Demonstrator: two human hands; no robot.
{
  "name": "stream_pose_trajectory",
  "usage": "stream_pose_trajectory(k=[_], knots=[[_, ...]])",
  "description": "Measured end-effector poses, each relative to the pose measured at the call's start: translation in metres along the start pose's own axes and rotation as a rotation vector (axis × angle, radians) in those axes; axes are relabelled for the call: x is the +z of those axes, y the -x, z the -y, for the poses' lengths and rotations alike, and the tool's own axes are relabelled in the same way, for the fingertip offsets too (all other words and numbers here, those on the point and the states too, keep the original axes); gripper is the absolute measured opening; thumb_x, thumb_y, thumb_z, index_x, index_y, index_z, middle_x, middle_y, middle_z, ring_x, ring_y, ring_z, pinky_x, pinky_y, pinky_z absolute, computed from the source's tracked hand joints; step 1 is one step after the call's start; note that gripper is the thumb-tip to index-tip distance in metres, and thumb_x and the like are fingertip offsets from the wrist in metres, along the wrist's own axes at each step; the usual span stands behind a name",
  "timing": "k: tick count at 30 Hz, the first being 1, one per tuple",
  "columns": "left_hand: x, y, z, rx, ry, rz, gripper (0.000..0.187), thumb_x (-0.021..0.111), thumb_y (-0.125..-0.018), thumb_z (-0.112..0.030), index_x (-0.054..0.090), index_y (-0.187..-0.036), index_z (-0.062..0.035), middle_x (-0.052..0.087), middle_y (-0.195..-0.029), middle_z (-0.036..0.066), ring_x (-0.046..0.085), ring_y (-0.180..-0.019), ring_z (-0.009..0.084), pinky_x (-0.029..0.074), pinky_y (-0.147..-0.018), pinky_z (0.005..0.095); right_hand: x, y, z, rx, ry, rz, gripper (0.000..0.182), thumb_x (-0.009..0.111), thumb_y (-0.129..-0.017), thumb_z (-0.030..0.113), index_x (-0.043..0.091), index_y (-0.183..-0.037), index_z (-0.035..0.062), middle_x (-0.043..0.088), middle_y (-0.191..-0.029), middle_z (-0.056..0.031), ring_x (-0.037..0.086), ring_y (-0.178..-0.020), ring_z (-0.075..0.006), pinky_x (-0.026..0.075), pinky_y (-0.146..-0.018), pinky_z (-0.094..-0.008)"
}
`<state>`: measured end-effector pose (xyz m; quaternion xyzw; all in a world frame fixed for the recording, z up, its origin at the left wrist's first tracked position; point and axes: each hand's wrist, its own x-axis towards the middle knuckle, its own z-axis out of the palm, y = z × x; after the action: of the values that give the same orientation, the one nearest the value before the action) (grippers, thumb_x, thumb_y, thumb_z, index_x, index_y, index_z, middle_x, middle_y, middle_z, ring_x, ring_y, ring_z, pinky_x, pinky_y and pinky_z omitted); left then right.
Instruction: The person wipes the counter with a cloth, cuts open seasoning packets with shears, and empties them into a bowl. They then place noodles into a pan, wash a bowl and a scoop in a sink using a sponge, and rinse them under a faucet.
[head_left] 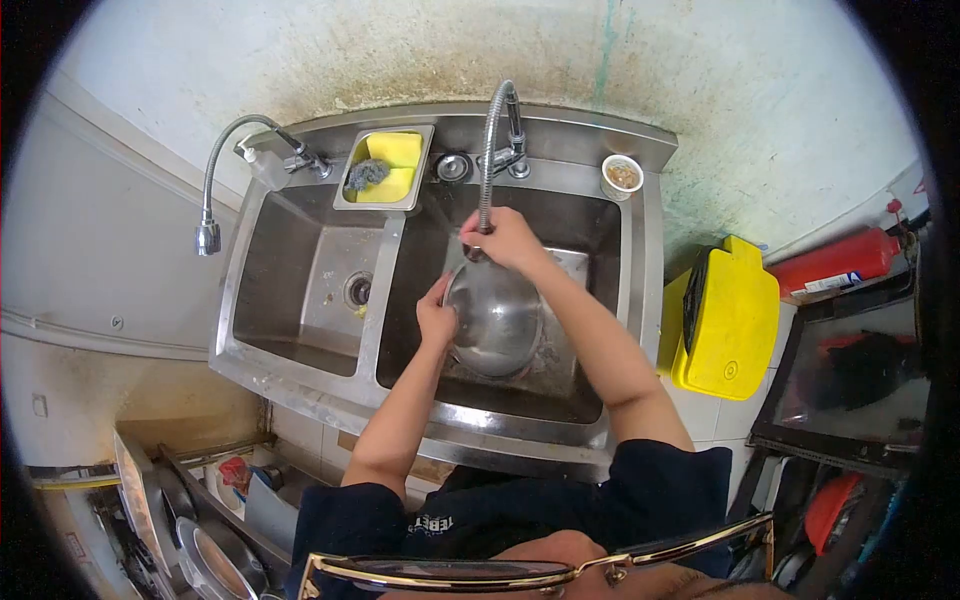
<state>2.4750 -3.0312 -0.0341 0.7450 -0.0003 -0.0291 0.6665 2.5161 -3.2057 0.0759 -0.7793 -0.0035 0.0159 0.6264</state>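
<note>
Over the right basin of the steel sink [372, 335], my right hand [508, 240] is closed around the head of the flexible faucet [487, 160]. My left hand [437, 318] grips the left edge of a round metal bowl [497, 320], which is tilted inside the basin. The faucet head sits just above the bowl's upper rim, mostly hidden by my fingers. A faint spray shows to the left of the faucet head.
A metal tray [383, 205] holds yellow sponges [394, 150] and a grey scourer [368, 174]. A second faucet [207, 237] hangs at the left, near a soap bottle [266, 168]. A small cup [622, 177] stands at the back right. A yellow bin [735, 325] is beside the sink.
</note>
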Motion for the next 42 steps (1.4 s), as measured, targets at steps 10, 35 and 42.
stream_pose_trajectory(k=[10,35,42], knots=[[-0.002,-0.015,-0.018,-0.498,0.539,0.129,0.037,0.045,-0.083,0.006,0.054,-0.118,-0.0024,0.060,-0.105,0.011,0.060,-0.092,0.0220,0.049,-0.078,0.0355,0.009,0.004,0.007,-0.007,-0.095,0.122,0.014,0.067,-0.075,0.009,0.065,-0.087,0.0023,0.063,-0.075,-0.0019,0.057,-0.068,-0.0101,0.046,-0.064,-0.0258],[-0.049,0.012,-0.047,-0.650,0.562,0.172,0.041,0.045,-0.086,0.002,0.045,-0.126,-0.0070,0.057,-0.113,0.011,0.057,-0.101,0.0230,0.049,-0.084,0.0380,0.014,0.007,0.037,0.159,-0.103,0.212,0.016,0.067,-0.077,0.016,0.066,-0.089,0.0057,0.063,-0.075,-0.0001,0.059,-0.067,-0.0097,0.048,-0.052,-0.0265],[-0.019,0.016,-0.056,-0.601,0.547,0.124,0.040,0.049,-0.082,0.007,0.053,-0.120,-0.0037,0.062,-0.105,0.010,0.060,-0.094,0.0199,0.048,-0.082,0.0309,0.008,0.019,0.041,0.158,-0.193,0.228,0.018,0.066,-0.077,0.018,0.066,-0.089,0.0037,0.062,-0.073,-0.0024,0.055,-0.059,-0.0088,0.044,-0.049,-0.0238]])
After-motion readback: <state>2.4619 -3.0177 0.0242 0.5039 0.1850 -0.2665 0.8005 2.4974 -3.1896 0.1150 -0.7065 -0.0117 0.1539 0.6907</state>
